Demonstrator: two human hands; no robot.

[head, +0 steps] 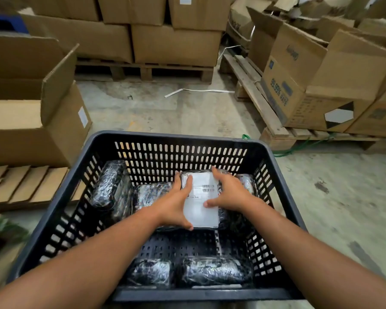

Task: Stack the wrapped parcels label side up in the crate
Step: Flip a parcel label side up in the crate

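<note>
A dark slotted plastic crate [178,138] stands on the floor below me. Inside it, a wrapped parcel with a white barcode label [201,201] lies label side up near the far wall. My left hand [176,204] grips its left edge and my right hand [227,192] grips its right edge. Another black wrapped parcel [151,192] lies just left of it, partly under my left hand. One parcel [109,181] leans on edge against the left wall. Two more parcels [152,272] [214,272] lie at the near wall, no labels showing.
An open cardboard box [42,121] stands left of the crate, over flattened cardboard [27,184]. Stacked cartons on a pallet [161,70] stand ahead. More open cartons [310,81] sit on a pallet [263,112] to the right. Bare concrete floor [176,110] lies between.
</note>
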